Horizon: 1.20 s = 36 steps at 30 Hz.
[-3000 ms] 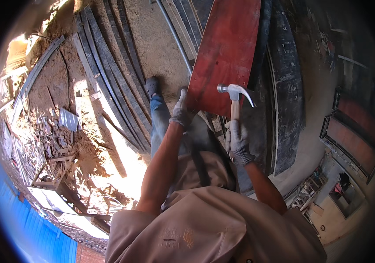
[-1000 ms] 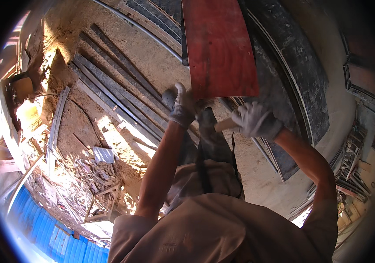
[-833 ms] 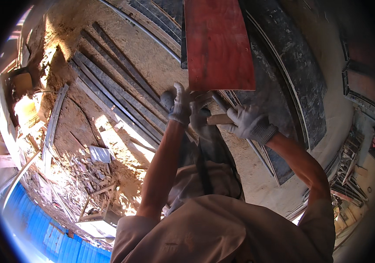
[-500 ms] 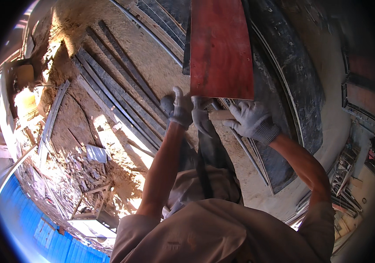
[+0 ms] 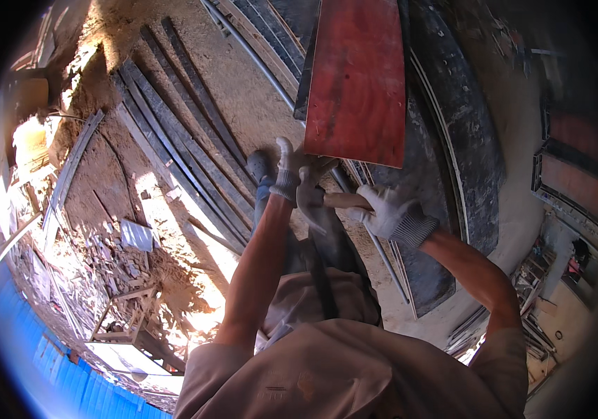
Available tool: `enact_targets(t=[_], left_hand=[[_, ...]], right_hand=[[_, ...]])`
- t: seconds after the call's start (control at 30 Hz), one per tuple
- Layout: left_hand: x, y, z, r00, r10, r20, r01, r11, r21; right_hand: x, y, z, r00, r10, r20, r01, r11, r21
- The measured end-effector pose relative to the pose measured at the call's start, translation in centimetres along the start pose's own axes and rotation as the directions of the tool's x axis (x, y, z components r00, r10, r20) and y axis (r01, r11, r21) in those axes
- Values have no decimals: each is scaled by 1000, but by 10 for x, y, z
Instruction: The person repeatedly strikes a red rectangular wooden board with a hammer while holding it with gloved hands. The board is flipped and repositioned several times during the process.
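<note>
My right hand point(image 5: 391, 213), in a pale knitted glove, is closed round the wooden handle of a claw hammer point(image 5: 346, 200). The hammer's head lies left of that hand, just below the near end of a long red panel point(image 5: 358, 87), with its curved claw pointing toward me. At the panel's near left corner is my gloved left hand point(image 5: 286, 171). One of its digits points up and away from me; the other fingers are in shadow or hidden. Whether it grips the panel cannot be made out. Below the left hand, a shoe point(image 5: 257, 164) shows on the ground.
Long dark strips point(image 5: 180, 150) lie on the sandy ground at left. A metal pipe point(image 5: 250, 52) runs beside the panel. Large dark curved boards point(image 5: 456, 105) lie at right. Wood scraps point(image 5: 114, 262) and a wooden frame point(image 5: 128, 314) are at lower left, near blue sheeting point(image 5: 54, 370).
The hammer and my right hand have shifted slightly left and toward me. The red panel's near edge now slants more, its right corner lower. My left hand stays by the corner.
</note>
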State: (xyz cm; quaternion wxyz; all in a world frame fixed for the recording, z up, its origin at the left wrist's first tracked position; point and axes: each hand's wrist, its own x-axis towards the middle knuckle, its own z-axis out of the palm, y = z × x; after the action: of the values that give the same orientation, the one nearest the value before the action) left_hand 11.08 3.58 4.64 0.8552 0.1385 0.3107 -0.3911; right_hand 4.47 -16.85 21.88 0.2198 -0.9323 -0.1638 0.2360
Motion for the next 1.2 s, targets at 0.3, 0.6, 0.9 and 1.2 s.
enact_targets(t=[0.3, 0.6, 0.9, 1.2], left_hand=[[22, -29, -7, 990, 135, -51, -144, 947, -286], [48, -45, -42, 963, 251, -100, -268, 934, -236], [33, -22, -17, 970, 202, -135, -234, 923, -305], [32, -18, -7, 943, 221, -250, -268, 948, -173]], right_hand=[[78, -2, -58, 871, 488, 66, -372, 565, 737], [108, 1, -68, 829, 551, 95, -534, 729, 429], [66, 26, 7, 894, 430, -130, -404, 896, 186], [54, 36, 75, 823, 405, -397, -225, 876, 426]])
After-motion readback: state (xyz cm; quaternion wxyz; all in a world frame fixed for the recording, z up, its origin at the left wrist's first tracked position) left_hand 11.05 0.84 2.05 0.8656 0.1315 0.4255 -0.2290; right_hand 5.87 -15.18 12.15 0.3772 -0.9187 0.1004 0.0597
